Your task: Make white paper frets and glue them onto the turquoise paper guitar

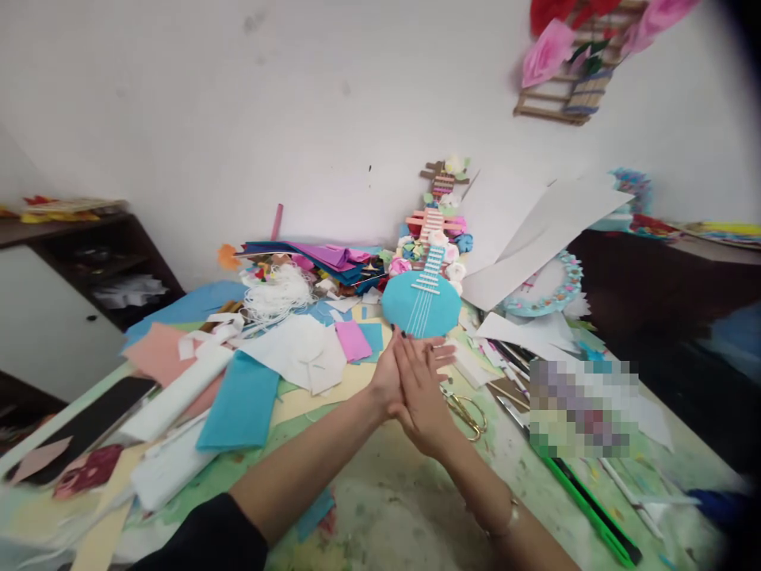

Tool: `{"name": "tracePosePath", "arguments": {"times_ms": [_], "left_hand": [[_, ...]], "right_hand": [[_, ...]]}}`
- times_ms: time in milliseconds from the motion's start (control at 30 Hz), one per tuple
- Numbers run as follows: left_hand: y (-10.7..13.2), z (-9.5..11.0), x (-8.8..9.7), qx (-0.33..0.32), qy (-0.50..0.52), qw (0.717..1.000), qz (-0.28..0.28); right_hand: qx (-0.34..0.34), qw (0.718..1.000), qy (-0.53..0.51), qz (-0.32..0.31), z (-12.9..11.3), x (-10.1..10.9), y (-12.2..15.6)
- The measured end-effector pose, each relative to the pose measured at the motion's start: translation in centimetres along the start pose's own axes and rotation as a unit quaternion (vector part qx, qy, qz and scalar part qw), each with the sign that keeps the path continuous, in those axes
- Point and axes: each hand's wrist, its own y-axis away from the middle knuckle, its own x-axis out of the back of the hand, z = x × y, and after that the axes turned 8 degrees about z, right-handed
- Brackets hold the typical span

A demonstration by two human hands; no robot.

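My left hand (388,379) is turned palm up, its fingers stretched out to the right. Across it lies my right hand (421,388), flat and with fingers extended, so the two palms press together. Whether anything is between the palms is hidden. Just beyond my fingertips stands a blue paper guitar (395,305) with white strings, its neck decorated with paper flowers (456,272). Gold-handled scissors (472,416) lie on the table to the right of my right hand. A pink paper piece (353,341) is to the left of my fingers.
Folded blue paper (241,404), white rolls (178,396) and a heap of white string (278,293) cover the left side. On the right lie a green utility knife (594,507) and a blue-rimmed round craft (571,289). A dark cabinet (143,254) stands left.
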Motion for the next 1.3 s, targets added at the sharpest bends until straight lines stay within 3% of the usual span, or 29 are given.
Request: {"name": "tracePosePath", "arguments": {"times_ms": [67, 133, 167, 233, 300, 367, 533, 600, 700, 833, 900, 1000, 1133, 1300], "left_hand": [[1.7, 1.0, -0.3, 0.043, 0.096, 0.994, -0.005], [3.3, 1.6, 0.1, 0.053, 0.141, 0.989, 0.010], [4.0, 1.6, 0.4, 0.040, 0.117, 0.992, 0.020], [4.9, 1.4, 1.7, -0.014, -0.045, 0.997, 0.065], [5.1, 0.8, 3.5, -0.063, -0.228, 0.963, 0.133], [4.8, 0.3, 6.0, -0.073, -0.302, 0.931, 0.193], [3.0, -0.3, 14.0, -0.062, -0.458, 0.810, 0.361], [2.5, -0.8, 16.5, -0.040, -0.499, 0.772, 0.392], [1.9, -1.9, 18.8, -0.007, -0.539, 0.746, 0.391], [1.4, -2.8, 20.3, 0.010, -0.561, 0.736, 0.379], [1.4, -2.9, 20.8, -0.002, -0.562, 0.737, 0.376], [1.5, -2.7, 21.4, -0.027, -0.555, 0.740, 0.379], [1.6, -2.6, 21.5, -0.075, -0.545, 0.730, 0.406], [2.1, -2.8, 19.0, -0.175, -0.548, 0.700, 0.424]], "right_hand": [[0.017, 0.998, 0.011, -0.054, 1.4, -1.5, 1.3], [-0.049, 0.998, -0.031, -0.027, 2.5, -2.1, 2.0], [-0.105, 0.991, -0.080, 0.013, 2.8, -2.1, 2.2], [-0.221, 0.952, -0.183, 0.109, 3.3, -1.9, 2.5], [-0.304, 0.906, -0.236, 0.175, 3.6, -1.8, 2.7], [-0.343, 0.889, -0.226, 0.201, 4.1, -1.6, 3.0], [-0.375, 0.884, -0.176, 0.215, 4.8, -0.6, 2.9], [-0.376, 0.889, -0.156, 0.209, 4.8, -0.3, 2.8], [-0.364, 0.906, -0.136, 0.167, 4.5, -0.2, 3.1], [-0.326, 0.938, -0.105, 0.053, 4.0, -0.8, 3.9], [-0.310, 0.948, -0.063, 0.029, 4.2, -0.7, 3.8], [-0.308, 0.948, 0.041, 0.073, 5.8, 0.6, 2.9], [-0.322, 0.914, 0.186, 0.160, 9.8, 3.8, 1.9], [-0.313, 0.897, 0.254, 0.182, 12.7, 6.0, 2.5]]}}
